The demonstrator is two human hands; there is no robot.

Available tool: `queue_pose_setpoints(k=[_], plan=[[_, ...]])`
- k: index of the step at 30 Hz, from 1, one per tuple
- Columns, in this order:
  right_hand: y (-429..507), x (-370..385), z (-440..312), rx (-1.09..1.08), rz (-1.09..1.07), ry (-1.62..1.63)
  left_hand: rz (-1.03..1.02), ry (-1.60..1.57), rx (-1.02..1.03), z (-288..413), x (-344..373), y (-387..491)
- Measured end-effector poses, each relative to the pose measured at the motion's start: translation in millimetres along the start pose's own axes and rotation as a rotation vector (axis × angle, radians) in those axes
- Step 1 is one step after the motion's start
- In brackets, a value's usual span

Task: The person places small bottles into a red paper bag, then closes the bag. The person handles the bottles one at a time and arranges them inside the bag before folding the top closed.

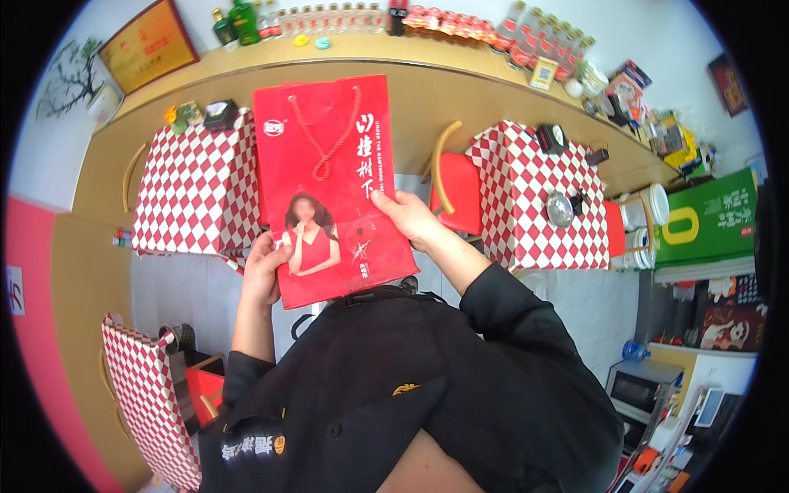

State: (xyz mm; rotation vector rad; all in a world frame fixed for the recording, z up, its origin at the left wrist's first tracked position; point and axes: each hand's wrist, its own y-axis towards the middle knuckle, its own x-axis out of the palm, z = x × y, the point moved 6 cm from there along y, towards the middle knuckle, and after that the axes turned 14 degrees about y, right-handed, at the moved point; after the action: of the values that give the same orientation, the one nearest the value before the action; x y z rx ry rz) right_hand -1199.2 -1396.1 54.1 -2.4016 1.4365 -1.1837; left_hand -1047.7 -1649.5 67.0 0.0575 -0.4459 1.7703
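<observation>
Before my chest I hold a flat red paper gift bag (327, 234) with red twisted rope handles, a printed picture of a person and white lettering. An edge of red behind its top left suggests another bag or panel. My left hand (264, 265) grips the lower left edge, thumb on the front and fingers behind. My right hand (404, 215) clasps the right edge, its thumb resting on the front face. The fingers behind the bag are hidden.
Checkered tables stand at left (185, 191) and right (536, 197), another (148, 394) at lower left. A red chair (456, 191) is right of the bag. Bottles (333, 21) line the long wooden ledge (370, 52) beyond. A microwave oven (638, 391) sits lower right.
</observation>
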Motion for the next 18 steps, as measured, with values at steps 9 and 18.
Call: queue_pose_setpoints(k=[9, 18], plan=[[-64.0, -139.2, -67.4, -0.463, 0.266, 0.038, -0.099, 0.134, -0.142, -25.3, 161.3, 65.6], [-110.1, -219.6, -59.7, -0.564, 0.488, 0.377, -0.256, 0.511, -0.062, -51.6, 233.9, 131.8]])
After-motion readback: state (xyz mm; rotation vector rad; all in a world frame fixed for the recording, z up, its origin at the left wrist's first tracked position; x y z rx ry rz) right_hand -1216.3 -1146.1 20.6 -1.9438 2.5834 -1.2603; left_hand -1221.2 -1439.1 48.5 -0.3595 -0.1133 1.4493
